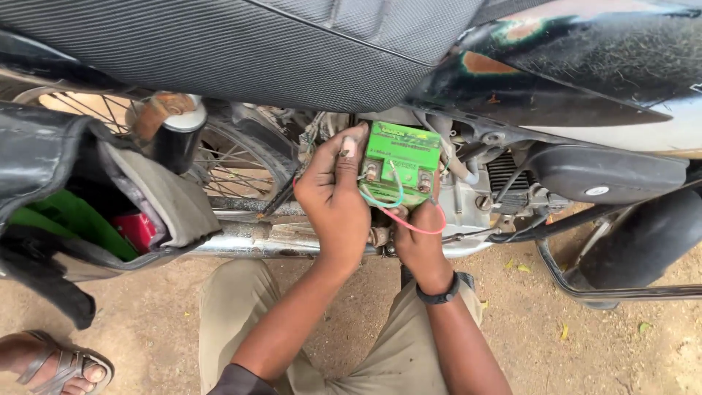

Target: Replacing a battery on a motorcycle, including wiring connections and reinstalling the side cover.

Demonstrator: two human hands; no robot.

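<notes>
A small green motorcycle battery (402, 157) sits at the open side of the bike, just under the black seat (278, 51). My left hand (333, 194) grips its left side, thumb up along the edge. My right hand (418, 238), with a black band on the wrist, holds it from below. A green wire (385, 202) and a red wire (417, 225) loop out from the terminals on the battery's front face, between my two hands.
A black side bag (66, 197) with green and red items inside hangs at the left, over the spoked rear wheel (234, 164). The chrome exhaust pipe (248, 241) runs below. A sandalled foot (55, 362) of another person stands at the lower left on sandy ground.
</notes>
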